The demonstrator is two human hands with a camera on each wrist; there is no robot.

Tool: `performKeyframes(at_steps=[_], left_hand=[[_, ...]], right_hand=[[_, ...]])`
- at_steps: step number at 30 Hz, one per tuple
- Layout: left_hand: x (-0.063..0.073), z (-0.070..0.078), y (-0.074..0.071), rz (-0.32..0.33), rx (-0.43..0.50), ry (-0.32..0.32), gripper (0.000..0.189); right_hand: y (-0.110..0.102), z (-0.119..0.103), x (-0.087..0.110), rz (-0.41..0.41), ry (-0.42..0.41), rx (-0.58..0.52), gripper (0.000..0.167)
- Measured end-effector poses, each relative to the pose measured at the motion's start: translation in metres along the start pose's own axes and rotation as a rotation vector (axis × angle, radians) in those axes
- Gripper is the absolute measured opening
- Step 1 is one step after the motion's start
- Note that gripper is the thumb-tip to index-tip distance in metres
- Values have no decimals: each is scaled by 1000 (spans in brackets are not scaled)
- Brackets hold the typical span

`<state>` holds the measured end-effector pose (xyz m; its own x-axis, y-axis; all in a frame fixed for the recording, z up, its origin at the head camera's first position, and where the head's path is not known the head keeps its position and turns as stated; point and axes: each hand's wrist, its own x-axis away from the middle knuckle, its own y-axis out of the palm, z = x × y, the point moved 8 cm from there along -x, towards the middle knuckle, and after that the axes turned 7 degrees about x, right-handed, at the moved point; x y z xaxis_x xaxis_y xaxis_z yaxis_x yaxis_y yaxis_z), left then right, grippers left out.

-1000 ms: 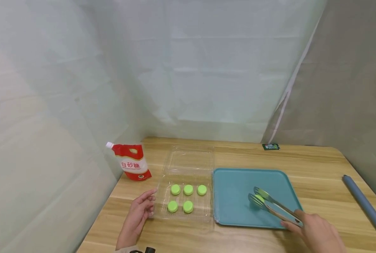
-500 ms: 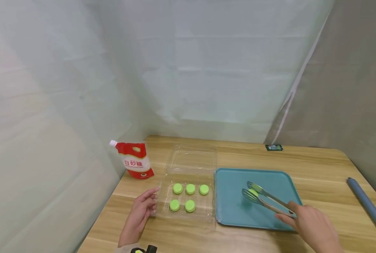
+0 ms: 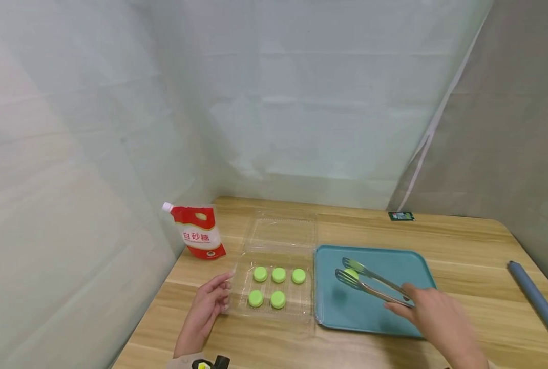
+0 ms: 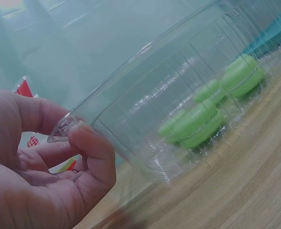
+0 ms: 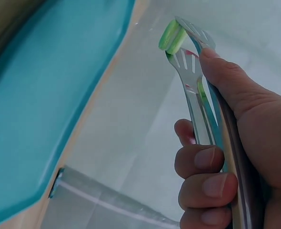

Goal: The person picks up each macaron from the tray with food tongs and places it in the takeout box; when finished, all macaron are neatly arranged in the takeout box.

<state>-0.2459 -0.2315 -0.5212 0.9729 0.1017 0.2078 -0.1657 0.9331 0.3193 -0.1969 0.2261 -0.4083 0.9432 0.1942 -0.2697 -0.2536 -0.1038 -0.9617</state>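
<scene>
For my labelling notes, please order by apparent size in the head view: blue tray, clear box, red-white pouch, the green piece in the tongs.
1. Blue tray and clear box: too alike to rank.
2. Red-white pouch.
3. Green piece in the tongs.

The left hand (image 3: pixel 207 304) pinches; the right hand (image 3: pixel 436 315) grips, fingers curled.

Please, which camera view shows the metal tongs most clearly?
The right wrist view: the tongs appear large there, with both slotted ends pinching a green macaron. The head view shows them smaller, from above, over the blue tray. The left wrist view does not show them.
</scene>
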Motion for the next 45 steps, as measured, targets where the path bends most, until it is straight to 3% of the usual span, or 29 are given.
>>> performKeyframes(at_steps=[13,22,30,38,45], left_hand=[[3,0,1,4,3,-16,49],[2,0,3,-14,20,-13,48],[2,1,2,-15,13,-9,48],[1,2,2,-7,14,-1,47],[2,1,2,0,-8,-17,47]], right_hand=[[-8,-43,-16,79,-107,15,40],[3,-73,-28,-6,-133,0,34],[11,-93,-35,5,-199,13,34],[4,-111,-48,52,-327,78,37],[6,-123,-55,-1,-345,115,43]])
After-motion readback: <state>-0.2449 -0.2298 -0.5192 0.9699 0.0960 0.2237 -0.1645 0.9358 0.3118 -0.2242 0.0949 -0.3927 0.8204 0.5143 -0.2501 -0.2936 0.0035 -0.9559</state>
